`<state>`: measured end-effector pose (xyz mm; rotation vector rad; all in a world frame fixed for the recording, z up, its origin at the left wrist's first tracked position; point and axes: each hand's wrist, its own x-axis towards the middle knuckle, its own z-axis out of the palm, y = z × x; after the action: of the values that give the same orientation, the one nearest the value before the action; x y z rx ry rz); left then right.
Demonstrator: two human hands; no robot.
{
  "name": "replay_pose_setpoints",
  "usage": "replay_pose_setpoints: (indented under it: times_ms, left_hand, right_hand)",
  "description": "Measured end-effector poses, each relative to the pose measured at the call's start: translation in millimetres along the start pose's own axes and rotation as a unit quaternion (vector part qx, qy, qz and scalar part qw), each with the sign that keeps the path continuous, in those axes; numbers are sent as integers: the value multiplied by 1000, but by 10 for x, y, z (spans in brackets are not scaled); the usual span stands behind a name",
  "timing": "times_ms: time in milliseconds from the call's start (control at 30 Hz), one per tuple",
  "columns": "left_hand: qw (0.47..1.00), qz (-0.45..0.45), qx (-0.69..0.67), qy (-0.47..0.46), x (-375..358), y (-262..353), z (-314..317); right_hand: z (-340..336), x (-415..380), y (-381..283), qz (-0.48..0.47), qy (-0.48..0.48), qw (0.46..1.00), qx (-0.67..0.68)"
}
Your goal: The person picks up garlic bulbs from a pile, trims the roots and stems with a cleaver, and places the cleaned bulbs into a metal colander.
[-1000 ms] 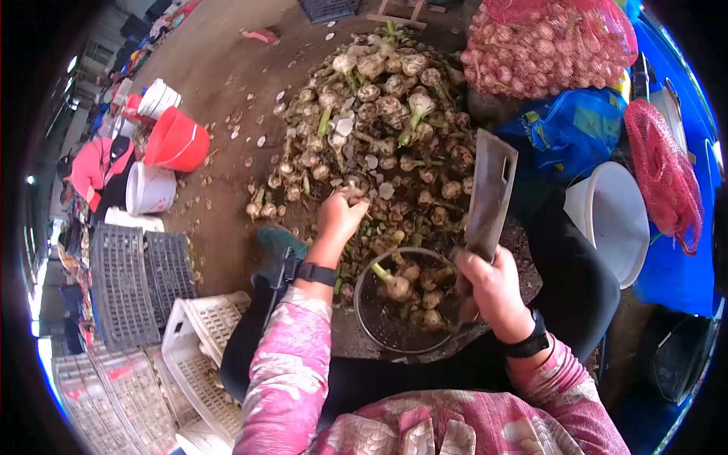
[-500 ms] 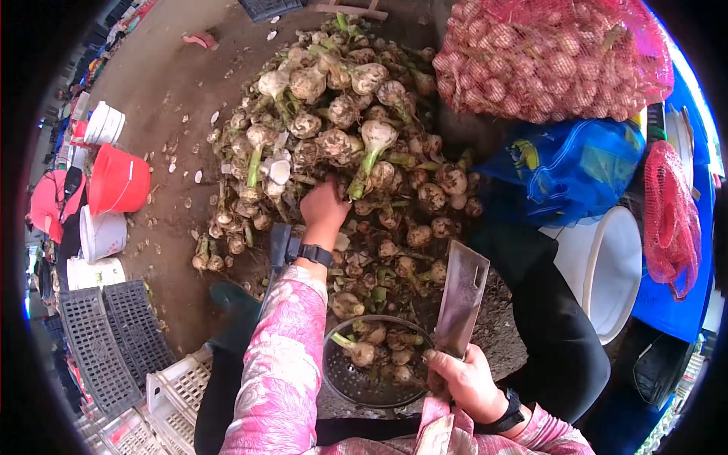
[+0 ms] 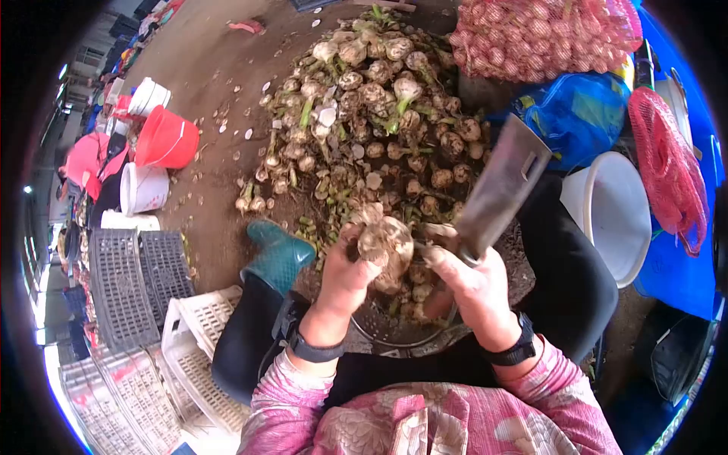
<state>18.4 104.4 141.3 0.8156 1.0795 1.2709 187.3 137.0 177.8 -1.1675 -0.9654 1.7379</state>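
My left hand (image 3: pixel 349 273) is closed around a large, soil-stained pale bulb (image 3: pixel 388 246) held above the colander. In my right hand (image 3: pixel 478 288) is a cleaver (image 3: pixel 504 189), its broad blade pointing up and to the right. My right fingers are close to the bulb's right side; motion blur hides whether they touch it. Below both hands, a metal colander (image 3: pixel 379 326) holds several smaller bulbs and is partly covered by my hands. Beyond them lies a big heap of dirty bulbs (image 3: pixel 371 95), some with green stalks.
A red net sack of bulbs (image 3: pixel 538 42), a blue mesh bag (image 3: pixel 580 121) and a white tub (image 3: pixel 610 220) stand to the right. On the left are a red bucket (image 3: pixel 167 136), a white bucket (image 3: pixel 144 188) and plastic crates (image 3: pixel 201 334). My green boot (image 3: pixel 280 258) rests near the heap.
My left hand has come back from the heap toward my body, now with a large bulb in it. My right hand has raised the cleaver and brought it nearer the left hand. The view has shifted.
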Motion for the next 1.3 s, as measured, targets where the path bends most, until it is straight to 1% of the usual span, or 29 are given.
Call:
replay_pose_setpoints:
  times_ms: [33, 67, 100, 133, 233, 267, 300, 367, 400, 433, 500, 533, 567, 633, 667, 700, 767, 867, 967, 1067, 1167, 1200, 1300]
  left_hand:
    - [997, 8, 30, 69, -127, 34, 173]
    - [999, 26, 38, 28, -243, 122, 213]
    - [998, 42, 48, -12, -356, 192, 236]
    - [997, 40, 68, -4, -465, 229, 258]
    - [972, 149, 175, -56, -670, 302, 225]
    - [976, 133, 169, -35, -731, 327, 211]
    - [980, 115, 163, -12, -796, 351, 194]
    - [985, 75, 151, 35, -931, 397, 132]
    - [984, 95, 133, 69, -971, 371, 93]
    - [981, 125, 130, 74, -1010, 382, 50]
    - [972, 184, 121, 83, -1054, 382, -20]
    - [964, 180, 187, 54, -1061, 347, -113]
    - [950, 180, 252, 24, -1057, 340, -188]
    - [946, 151, 285, 3, -1054, 343, -161]
    - [961, 139, 237, 31, -1029, 314, -90]
    - [925, 174, 336, 23, -1000, 295, -119]
    - [916, 168, 362, 35, -954, 224, -142]
    - [931, 101, 344, 68, -900, 4, -253]
    - [926, 97, 361, 49, -884, 76, -229]
    - [947, 61, 316, 24, -818, 48, -274]
    - [912, 88, 401, 4, -747, 6, -292]
    - [947, 0, 321, 22, -744, -12, -292]
    - [940, -1, 342, -2, -717, -8, -297]
  right_hand:
    - [67, -46, 28, -39, -26, 998, 28]
    - [11, -155, -99, 104, -93, 990, -3]
    - [77, -228, -128, 96, -114, 989, 0]
    - [124, -302, -125, 87, -108, 990, 12]
    - [274, -482, -89, 53, -100, 993, 13]
    - [314, -516, -69, 40, -97, 994, 9]
    - [337, -522, -11, -24, -100, 994, -47]
    - [375, -507, 128, -147, -104, 972, -151]
    - [383, -516, 133, -197, -53, 948, -244]
    - [362, -539, 46, -113, -24, 945, -307]
    - [228, -422, 187, -142, 19, 898, -416]
    - [219, -418, 190, -134, 3, 898, -419]
    - [237, -452, 201, -132, -45, 917, -374]
    - [351, -528, 197, -125, -133, 943, -279]
    - [403, -523, 231, -161, -150, 945, -243]
    - [449, -501, 178, -163, -171, 925, -298]
    - [515, -427, 215, -305, -151, 876, -342]
    - [552, -389, 257, -261, -142, 879, -372]
    - [509, -319, 309, -228, -174, 883, -372]
    - [456, -256, 330, -169, -182, 882, -401]
    - [549, -282, 373, -184, -142, 863, -449]
    - [552, -283, 372, -179, -149, 860, -455]
    - [524, -273, 434, -177, -142, 846, -482]
